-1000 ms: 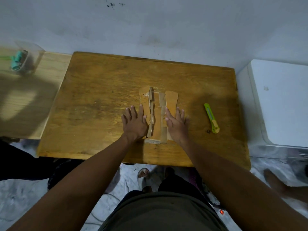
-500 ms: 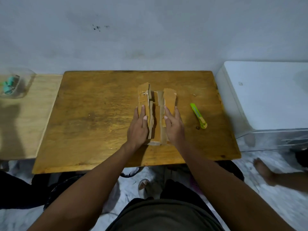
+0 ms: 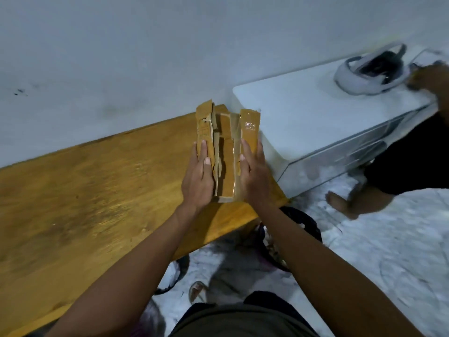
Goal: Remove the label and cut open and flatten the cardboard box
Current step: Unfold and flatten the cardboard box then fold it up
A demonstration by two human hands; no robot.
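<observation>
A wood desk [image 3: 97, 190] sits by a gray wall. You hold the box [image 3: 226, 152] up over its right end, cut open. Your left hand [image 3: 198, 177] and right hand [image 3: 254, 176] press its sides with straight fingers. It looks nearly flat; next, lay it down.

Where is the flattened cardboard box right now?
In the head view the cardboard box sits centre frame, held between the left hand and right hand, over the right end of the wooden table, beside the white cabinet.
</observation>
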